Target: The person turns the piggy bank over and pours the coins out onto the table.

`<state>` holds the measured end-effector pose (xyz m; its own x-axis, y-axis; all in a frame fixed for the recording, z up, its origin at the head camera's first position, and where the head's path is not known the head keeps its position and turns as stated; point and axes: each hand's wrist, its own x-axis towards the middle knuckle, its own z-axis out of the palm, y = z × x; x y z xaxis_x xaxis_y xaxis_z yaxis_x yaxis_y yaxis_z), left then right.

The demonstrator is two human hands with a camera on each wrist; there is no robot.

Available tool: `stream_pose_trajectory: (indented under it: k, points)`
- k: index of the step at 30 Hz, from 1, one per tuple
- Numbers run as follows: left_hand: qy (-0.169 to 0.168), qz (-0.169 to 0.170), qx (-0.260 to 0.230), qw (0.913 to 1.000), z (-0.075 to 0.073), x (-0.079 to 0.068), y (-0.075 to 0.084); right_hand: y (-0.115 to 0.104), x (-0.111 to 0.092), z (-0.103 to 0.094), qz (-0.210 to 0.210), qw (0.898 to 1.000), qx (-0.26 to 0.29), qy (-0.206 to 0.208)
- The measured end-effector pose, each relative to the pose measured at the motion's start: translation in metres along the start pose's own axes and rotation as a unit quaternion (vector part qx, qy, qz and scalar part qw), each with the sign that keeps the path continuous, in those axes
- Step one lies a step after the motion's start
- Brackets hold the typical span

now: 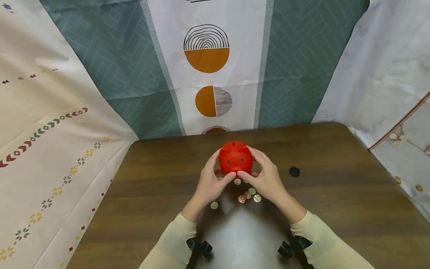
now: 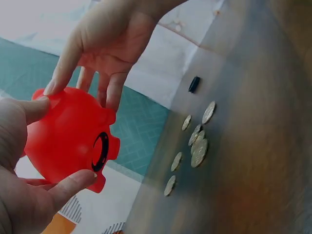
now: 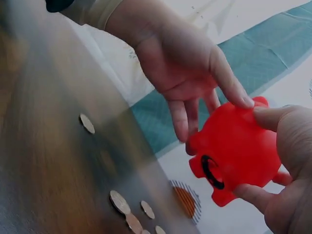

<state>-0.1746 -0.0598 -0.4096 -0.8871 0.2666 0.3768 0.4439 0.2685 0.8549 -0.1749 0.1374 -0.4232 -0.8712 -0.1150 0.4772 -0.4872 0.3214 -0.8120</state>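
A red piggy bank (image 1: pixel 236 157) is held up above the table between both hands, its face toward me and its coin slot on top. My left hand (image 1: pixel 209 186) grips one side, thumb near the snout. The right hand (image 1: pixel 267 180) grips the other side in the same way. Both wrist views show a round, black-rimmed hole (image 2: pixel 100 152) in the belly, between the short feet. Below lie several coins, among them a copper one (image 1: pixel 242 199), a gold-coloured one (image 1: pixel 257 198) and a lone one (image 1: pixel 214 205) on the left. Part of the group is hidden behind my right hand.
A black round plug (image 1: pixel 294 171) lies on the brown wooden table (image 1: pixel 161 168), right of the hands. Patterned cloths hang behind the table and on both sides, such as the green-and-white one (image 1: pixel 295 74) at the back. A black wrist device (image 1: pixel 285 249) sits at each sleeve.
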Motion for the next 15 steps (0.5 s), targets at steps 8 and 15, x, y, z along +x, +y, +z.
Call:
stream_pose_trajectory:
  k: [8, 15]
  points:
    - [0.013, 0.006, 0.014, 0.9998, 0.003, 0.0, -0.023, 0.003, -0.003, 0.005, 0.001, 1.0, 0.004, 0.012]
    - [0.043, 0.134, 0.031, 0.9895, -0.002, -0.002, 0.0, -0.025, -0.01, 0.0, -0.109, 0.992, 0.008, 0.067]
